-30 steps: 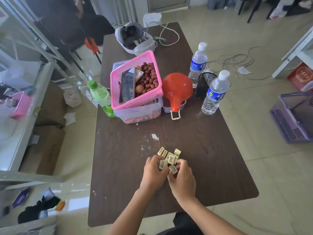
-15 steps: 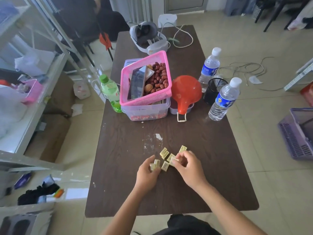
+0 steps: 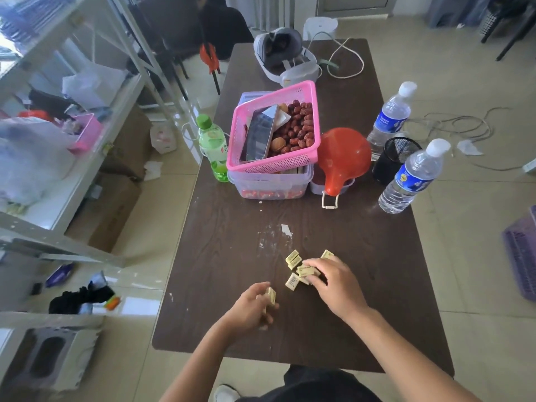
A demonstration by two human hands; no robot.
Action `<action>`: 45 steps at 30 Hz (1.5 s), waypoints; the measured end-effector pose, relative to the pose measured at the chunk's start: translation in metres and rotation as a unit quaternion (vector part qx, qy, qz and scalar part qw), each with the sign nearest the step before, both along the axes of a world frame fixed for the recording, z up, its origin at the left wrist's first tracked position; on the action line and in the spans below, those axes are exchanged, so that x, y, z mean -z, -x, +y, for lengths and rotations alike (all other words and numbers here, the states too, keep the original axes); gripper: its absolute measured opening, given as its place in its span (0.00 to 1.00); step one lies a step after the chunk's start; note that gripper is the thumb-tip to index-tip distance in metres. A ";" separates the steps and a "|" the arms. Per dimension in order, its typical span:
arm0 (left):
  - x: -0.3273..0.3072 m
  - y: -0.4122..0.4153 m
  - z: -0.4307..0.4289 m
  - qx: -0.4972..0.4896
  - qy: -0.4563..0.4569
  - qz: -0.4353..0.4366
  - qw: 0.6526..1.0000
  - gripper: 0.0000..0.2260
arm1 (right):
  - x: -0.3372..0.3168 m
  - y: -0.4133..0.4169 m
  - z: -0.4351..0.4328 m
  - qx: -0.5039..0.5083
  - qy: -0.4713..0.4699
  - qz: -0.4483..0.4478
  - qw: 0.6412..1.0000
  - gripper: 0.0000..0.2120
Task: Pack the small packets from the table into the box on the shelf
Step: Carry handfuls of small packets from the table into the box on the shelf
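The bench (image 3: 232, 285), a dark wood-grain top, runs away from both hands, and its near edge lies just below the wrists. The metal shelf (image 3: 87, 158) stands well off to the left of the left hand, across a strip of open floor; I cannot tell which container on it is the target box. Beyond the hands, at the far half of the bench, a pink basket (image 3: 275, 166) sits on a clear tub, with bottles either side. Between that clutter and the hands the top is bare, so there is free room to gather and lift.

The left hand (image 3: 249, 310) is curled shut on one small packet (image 3: 271, 297), held between thumb and fingers. The right hand (image 3: 333, 282), apart from the left and ahead of it, has its fingers down on the cluster of loose packets (image 3: 301, 269), pinching one or two; a few more lie just past its fingertips.

The packets look light, stiff-sided and boxy, probably a little slick in wrapping, so flat opposite faces should give the surest hold. Several at once may well slip out of a loose fist on the carry to the shelf.
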State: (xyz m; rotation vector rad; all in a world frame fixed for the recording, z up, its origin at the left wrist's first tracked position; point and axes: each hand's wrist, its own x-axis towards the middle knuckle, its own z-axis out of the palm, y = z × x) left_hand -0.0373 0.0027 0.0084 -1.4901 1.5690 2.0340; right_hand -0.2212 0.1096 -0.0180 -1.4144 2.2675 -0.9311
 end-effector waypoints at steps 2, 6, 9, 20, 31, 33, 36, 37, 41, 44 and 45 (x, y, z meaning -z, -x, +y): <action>0.001 -0.005 0.000 0.134 0.080 -0.062 0.986 0.16 | 0.000 0.011 -0.002 -0.069 -0.027 0.003 0.997 0.15; 0.003 -0.015 0.001 0.237 0.178 -0.109 0.949 0.15 | 0.001 0.021 0.001 -0.101 -0.067 -0.012 0.993 0.15; 0.009 -0.024 0.007 0.220 0.214 -0.112 0.945 0.11 | -0.001 0.014 0.000 -0.058 -0.108 -0.040 0.992 0.23; 0.001 -0.007 0.010 0.263 0.362 -0.082 0.890 0.16 | -0.001 0.003 -0.005 -0.025 -0.061 -0.001 0.998 0.18; 0.021 -0.031 0.012 0.052 0.394 -0.033 0.917 0.13 | 0.004 0.000 0.000 -0.041 -0.057 -0.009 0.997 0.16; 0.020 -0.025 0.012 0.030 0.410 -0.055 0.910 0.10 | 0.004 0.000 -0.002 -0.044 -0.057 -0.011 0.997 0.16; 0.016 -0.020 0.016 0.026 0.419 -0.071 0.905 0.08 | 0.003 0.001 -0.004 -0.046 -0.061 -0.023 0.997 0.16; 0.014 -0.021 0.017 0.028 0.422 -0.070 0.904 0.08 | 0.003 0.001 -0.005 -0.045 -0.062 -0.026 0.997 0.16; 0.012 -0.028 0.016 0.055 0.451 -0.056 0.889 0.04 | 0.001 0.002 -0.007 -0.038 -0.053 -0.030 0.997 0.16; 0.011 -0.031 0.013 0.079 0.476 -0.029 0.875 0.05 | 0.001 0.002 -0.008 -0.031 -0.047 -0.029 0.998 0.16; 0.011 -0.031 0.013 0.088 0.478 -0.020 0.874 0.05 | 0.001 0.002 -0.007 -0.030 -0.048 -0.030 0.998 0.16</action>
